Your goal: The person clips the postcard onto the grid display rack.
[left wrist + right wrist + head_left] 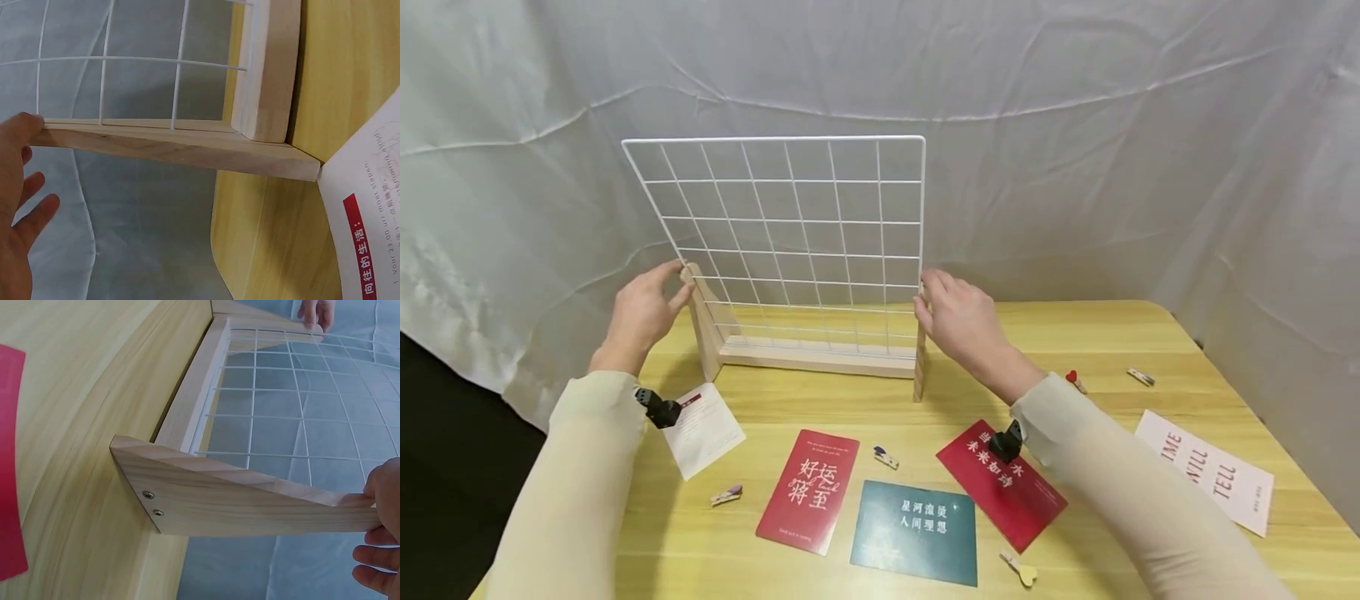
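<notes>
A white wire grid (790, 221) stands leaning in a wooden stand (820, 360), which has a side post at each end. My left hand (643, 308) holds the rounded top of the left post, its other fingers spread apart beside the wood in the left wrist view. At the opposite end, my right hand (962, 321) grips the top of the right post (250, 503). In the right wrist view, the fingers of that hand curl at the post's tip, and two screws show near its base. The lower corner of the left post touches or nearly touches a white card (369, 206).
On the wooden table lie a red card (808, 492), a teal card (914, 533), another red card (1022, 508) and a white lettered card (1213, 475). Small clothespins are scattered around, including a red-heart one (1075, 381) and a yellow-heart one (1019, 570). A grey curtain (1075, 167) hangs behind.
</notes>
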`<action>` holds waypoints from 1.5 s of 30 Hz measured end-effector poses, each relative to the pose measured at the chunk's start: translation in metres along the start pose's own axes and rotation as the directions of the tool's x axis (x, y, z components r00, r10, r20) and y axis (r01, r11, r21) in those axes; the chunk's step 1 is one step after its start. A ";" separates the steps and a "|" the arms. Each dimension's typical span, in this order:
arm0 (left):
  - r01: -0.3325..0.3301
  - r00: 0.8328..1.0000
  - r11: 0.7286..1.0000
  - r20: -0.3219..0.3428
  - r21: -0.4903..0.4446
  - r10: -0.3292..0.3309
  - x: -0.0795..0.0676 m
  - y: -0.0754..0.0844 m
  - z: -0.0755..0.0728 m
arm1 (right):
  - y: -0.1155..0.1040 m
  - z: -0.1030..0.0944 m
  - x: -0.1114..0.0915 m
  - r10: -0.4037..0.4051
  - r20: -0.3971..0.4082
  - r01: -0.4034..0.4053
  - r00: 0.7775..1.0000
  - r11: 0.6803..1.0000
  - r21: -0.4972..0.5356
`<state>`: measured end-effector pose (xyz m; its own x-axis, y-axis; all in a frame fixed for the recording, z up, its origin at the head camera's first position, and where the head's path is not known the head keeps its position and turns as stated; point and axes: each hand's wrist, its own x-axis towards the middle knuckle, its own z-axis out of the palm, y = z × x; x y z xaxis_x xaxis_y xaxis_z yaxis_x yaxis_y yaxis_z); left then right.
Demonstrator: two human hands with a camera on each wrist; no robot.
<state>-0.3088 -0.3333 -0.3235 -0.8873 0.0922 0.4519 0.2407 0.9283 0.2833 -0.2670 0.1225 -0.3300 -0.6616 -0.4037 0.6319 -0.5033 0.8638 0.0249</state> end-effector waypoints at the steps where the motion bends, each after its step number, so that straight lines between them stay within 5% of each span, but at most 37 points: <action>1: -0.011 1.000 1.000 -0.011 0.007 0.011 0.001 0.001 0.001 | 0.002 -0.001 0.000 0.004 -0.001 -0.004 1.000 1.000 0.002; 13: -0.072 0.997 0.996 0.000 0.047 0.072 0.010 0.018 0.004 | 0.018 -0.010 -0.008 0.014 -0.047 -0.013 0.999 1.000 0.018; 20: -0.084 0.996 0.996 0.005 0.040 0.084 0.009 0.027 0.009 | 0.025 -0.015 -0.014 0.037 -0.002 -0.037 0.999 0.999 0.014; 30: -0.162 0.986 0.984 -0.031 0.077 0.165 0.003 0.035 0.018 | 0.038 -0.019 -0.025 0.063 -0.020 -0.062 0.998 0.998 0.015; 45: -0.254 0.957 0.963 -0.122 0.090 0.264 -0.008 0.072 0.028 | 0.063 -0.035 -0.048 0.125 -0.029 -0.124 0.992 0.992 0.020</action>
<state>-0.2952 -0.2568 -0.3305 -0.7375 0.2894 0.6101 0.4218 0.9030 0.0815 -0.2478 0.2070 -0.3313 -0.7031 -0.2837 0.6521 -0.4282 0.9010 -0.0696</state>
